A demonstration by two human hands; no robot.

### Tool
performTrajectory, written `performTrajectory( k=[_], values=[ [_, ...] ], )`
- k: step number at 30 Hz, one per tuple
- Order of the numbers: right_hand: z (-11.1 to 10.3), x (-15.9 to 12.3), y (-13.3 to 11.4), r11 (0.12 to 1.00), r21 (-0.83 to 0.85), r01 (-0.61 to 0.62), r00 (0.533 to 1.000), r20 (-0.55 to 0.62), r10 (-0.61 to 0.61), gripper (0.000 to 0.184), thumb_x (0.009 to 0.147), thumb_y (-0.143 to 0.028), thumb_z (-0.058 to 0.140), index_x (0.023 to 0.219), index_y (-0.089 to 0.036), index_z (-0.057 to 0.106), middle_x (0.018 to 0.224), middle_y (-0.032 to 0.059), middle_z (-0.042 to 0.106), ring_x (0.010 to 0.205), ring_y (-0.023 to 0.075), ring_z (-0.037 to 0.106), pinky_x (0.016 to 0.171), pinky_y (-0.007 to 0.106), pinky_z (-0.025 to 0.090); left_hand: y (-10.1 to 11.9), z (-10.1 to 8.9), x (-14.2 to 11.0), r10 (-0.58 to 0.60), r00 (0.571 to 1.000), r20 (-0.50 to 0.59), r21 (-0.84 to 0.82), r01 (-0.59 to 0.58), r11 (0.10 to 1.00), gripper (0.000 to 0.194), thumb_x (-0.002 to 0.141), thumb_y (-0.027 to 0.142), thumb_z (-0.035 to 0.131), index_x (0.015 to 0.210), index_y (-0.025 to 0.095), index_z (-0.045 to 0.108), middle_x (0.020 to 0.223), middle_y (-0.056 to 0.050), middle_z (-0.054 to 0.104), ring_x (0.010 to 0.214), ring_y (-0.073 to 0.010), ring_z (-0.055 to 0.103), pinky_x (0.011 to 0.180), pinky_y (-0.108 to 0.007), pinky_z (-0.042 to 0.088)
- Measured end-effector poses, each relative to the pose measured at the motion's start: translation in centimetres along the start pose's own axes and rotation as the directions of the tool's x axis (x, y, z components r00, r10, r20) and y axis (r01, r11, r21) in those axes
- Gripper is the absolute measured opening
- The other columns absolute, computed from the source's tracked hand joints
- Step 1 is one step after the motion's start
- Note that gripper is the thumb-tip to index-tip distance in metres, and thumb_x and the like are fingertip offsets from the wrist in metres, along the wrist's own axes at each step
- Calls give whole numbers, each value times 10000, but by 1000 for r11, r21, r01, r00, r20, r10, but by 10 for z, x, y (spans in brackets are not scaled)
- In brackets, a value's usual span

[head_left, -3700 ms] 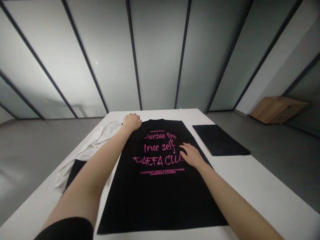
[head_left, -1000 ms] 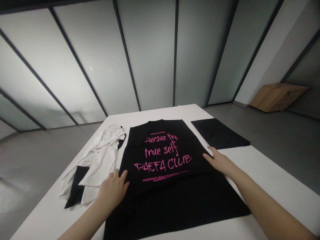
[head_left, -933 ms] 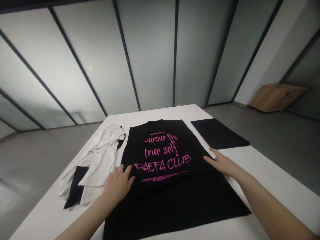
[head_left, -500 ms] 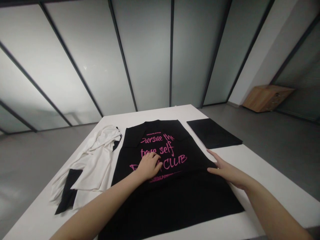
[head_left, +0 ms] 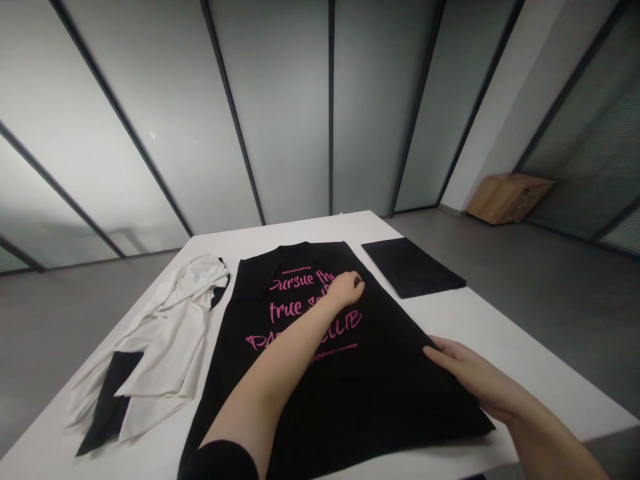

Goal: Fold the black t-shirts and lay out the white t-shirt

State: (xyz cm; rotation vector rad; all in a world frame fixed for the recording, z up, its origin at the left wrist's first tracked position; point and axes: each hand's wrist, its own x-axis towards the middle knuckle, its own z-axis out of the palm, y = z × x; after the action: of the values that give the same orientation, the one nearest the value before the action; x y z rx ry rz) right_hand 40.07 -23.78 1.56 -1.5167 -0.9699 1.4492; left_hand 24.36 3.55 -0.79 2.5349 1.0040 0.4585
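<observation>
A black T-shirt [head_left: 380, 387] with pink lettering lies spread on the white table, collar end away from me, sleeves folded in over the body. My left hand [head_left: 347, 288] reaches across the print to the upper right part, its fingers curled together in a pinch at the cloth; the fingertips are partly hidden. At the lower right side edge, my right hand [head_left: 457, 363] has its thumb on top and fingers under the fabric, gripping the edge. The bottom right corner of the shirt lies close to that wrist.
Left of the shirt lies a crumpled heap of white clothing [head_left: 173, 333] with black cloth showing in it. A folded black garment [head_left: 413, 267] rests flat on the right of the white table [head_left: 525, 360]. Frosted glass panels and a wooden cabinet [head_left: 507, 198] stand beyond.
My left hand has moved from the middle of the print to the upper right, its fingers drawing together. My right hand has shifted slightly down along the edge and closed on it. The view has turned slightly right.
</observation>
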Motion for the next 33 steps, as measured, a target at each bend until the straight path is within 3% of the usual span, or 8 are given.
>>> performTrajectory(
  k=[5, 10, 13, 18, 22, 26, 30, 33],
  values=[
    [7, 4, 3, 996, 37, 77, 995, 62, -79, 704, 860, -540, 808, 1492, -283, 633, 1488, 102, 675, 1393, 385, 617, 1209, 553, 471, 18, 9, 32, -181, 979, 96, 45, 178, 983, 615, 1028, 666, 470, 1169, 133, 743, 1192, -213, 755, 1149, -343, 717, 983, -430, 556],
    [18, 11, 25, 978, 145, 152, 967, 185, -177, 848, 863, -515, 822, 1618, -328, 485, 1650, 90, 519, 1520, 355, 484, 1265, 538, 383, 36, 23, 43, -296, 955, 32, 102, 291, 951, 869, 895, 835, 557, 1315, 80, 659, 1339, -312, 655, 1302, -429, 622, 1045, -475, 514],
    [25, 15, 29, 975, 117, 190, 947, 239, -213, 877, 881, -513, 815, 1650, -323, 438, 1685, 92, 470, 1546, 347, 445, 1291, 531, 333, 43, 30, 43, -294, 956, 2, 98, 293, 951, 903, 835, 765, 708, 1404, 80, 561, 1376, -313, 615, 1290, -428, 615, 1043, -481, 516],
    [40, 27, 18, 958, -82, 276, 924, 296, -241, 882, 891, -514, 801, 1656, -262, 440, 1712, 105, 425, 1569, 354, 397, 1320, 533, 261, 38, 29, 48, -324, 945, -54, 27, 325, 945, 730, 864, 350, 781, 1477, 142, 444, 1433, -262, 575, 1314, -369, 616, 1028, -429, 530],
    [60, 31, -6, 890, -303, 341, 927, 264, -265, 774, 920, -460, 752, 1620, -246, 502, 1647, 111, 516, 1522, 365, 453, 1307, 561, 289, 14, 14, 55, -389, 921, -20, -197, 378, 905, 624, 854, 150, 728, 1429, 167, 487, 1256, -198, 702, 1215, -325, 692, 1026, -402, 529],
    [84, 28, -40, 835, -341, 432, 879, 369, -303, 637, 972, -348, 650, 1590, -259, 528, 1566, 82, 600, 1413, 316, 561, 1253, 516, 382, -30, -18, 55, -527, 847, -74, -555, 404, 727, 613, 837, 156, 734, 1404, 183, 504, 1140, -130, 736, 1036, -261, 737, 929, -340, 568],
    [109, 28, -68, 743, -480, 467, 860, 442, -254, 559, 941, -270, 628, 1500, -264, 608, 1386, 69, 721, 1229, 283, 669, 1122, 435, 495, -85, -55, 33, -631, 775, -49, -623, 470, 625, 656, 853, 170, 652, 1471, 167, 433, 1050, -105, 718, 793, -215, 721, 708, -320, 587],
    [130, 36, -76, 593, -646, 480, 834, 546, -81, 576, 899, -334, 697, 1459, -210, 651, 1310, 118, 753, 1145, 310, 712, 1000, 403, 544, -120, -72, 4, -677, 736, -8, -636, 518, 572, 721, 823, 149, 642, 1506, 150, 410, 922, -70, 701, 670, -203, 678, 607, -313, 559]
  ],
)
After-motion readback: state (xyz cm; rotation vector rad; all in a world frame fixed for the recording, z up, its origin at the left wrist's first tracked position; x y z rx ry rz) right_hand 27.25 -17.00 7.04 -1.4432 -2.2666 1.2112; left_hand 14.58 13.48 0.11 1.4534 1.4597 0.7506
